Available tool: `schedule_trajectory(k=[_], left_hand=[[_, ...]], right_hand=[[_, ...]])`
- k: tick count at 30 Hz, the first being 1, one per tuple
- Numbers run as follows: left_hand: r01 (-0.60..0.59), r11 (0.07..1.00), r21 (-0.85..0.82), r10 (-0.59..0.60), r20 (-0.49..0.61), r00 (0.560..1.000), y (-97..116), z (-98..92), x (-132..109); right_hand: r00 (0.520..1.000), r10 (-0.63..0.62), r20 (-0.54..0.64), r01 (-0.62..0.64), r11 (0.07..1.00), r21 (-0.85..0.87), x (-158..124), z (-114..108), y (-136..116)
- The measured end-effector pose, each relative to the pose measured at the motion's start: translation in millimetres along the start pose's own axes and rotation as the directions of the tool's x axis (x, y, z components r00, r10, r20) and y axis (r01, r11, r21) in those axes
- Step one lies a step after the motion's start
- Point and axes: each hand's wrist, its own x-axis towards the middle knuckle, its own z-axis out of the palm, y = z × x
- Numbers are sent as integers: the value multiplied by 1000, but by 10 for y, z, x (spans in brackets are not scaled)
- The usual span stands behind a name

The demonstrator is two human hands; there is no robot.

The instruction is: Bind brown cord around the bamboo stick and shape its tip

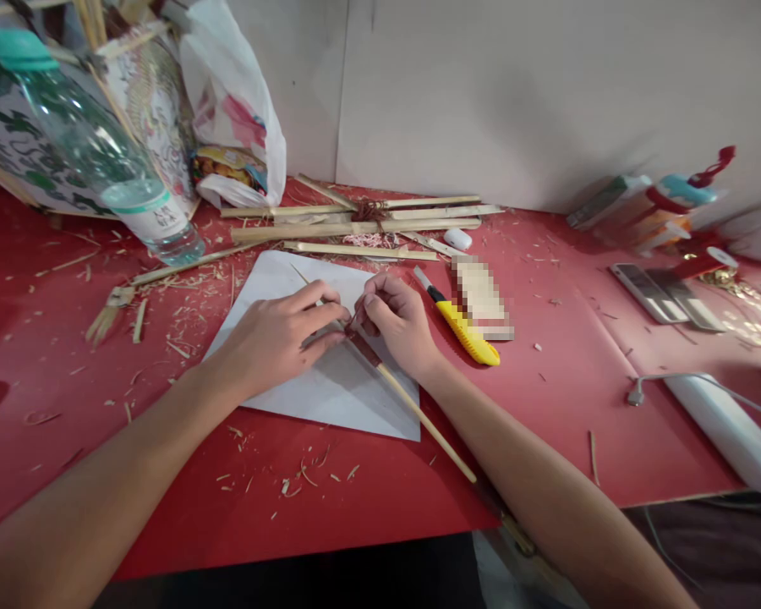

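Note:
A slim bamboo stick (418,410) slants over a white sheet of paper (266,334), from a pointed tip at the far side to beyond the table's near edge. Dark red-brown binding (366,349) wraps it near the hands. My left hand (285,330) is closed, its thumb and fingers pinching the stick just above the binding. Right beside it, my right hand (399,317) pinches what looks like the binding's dark thread (355,321), partly hidden by the fingers. A yellow utility knife (466,334) with its blade out lies to the right of my right hand.
Bamboo strips (355,228) lie along the wall, with shavings scattered over the red table (330,524). A water bottle (139,199) and plastic bag (228,93) stand at left. Two phone-like objects (650,292), a white device (729,431) with a cable and a brush (111,309) lie around.

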Motion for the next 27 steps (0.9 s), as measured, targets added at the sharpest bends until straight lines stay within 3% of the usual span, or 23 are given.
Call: schedule_trajectory(k=[10, 13, 17, 22, 27], left_hand=[[-30, 1000, 7, 30, 1, 1000, -7, -16, 2], [-35, 999, 6, 35, -5, 999, -18, -7, 2], [-26, 1000, -6, 26, -7, 1000, -21, -6, 0], [-11, 999, -34, 11, 2, 1000, -6, -34, -7], [-5, 997, -74, 3, -32, 999, -15, -83, -2]], right_hand=[[998, 50, 27, -53, 994, 100, 20, -21, 12], [999, 25, 21, -26, 1000, 18, 17, -38, 17], [995, -93, 38, 98, 977, -191, -27, -37, 7], [998, -33, 62, 45, 979, -200, -72, -9, -26], [996, -76, 48, 86, 963, -254, -44, -24, -29]])
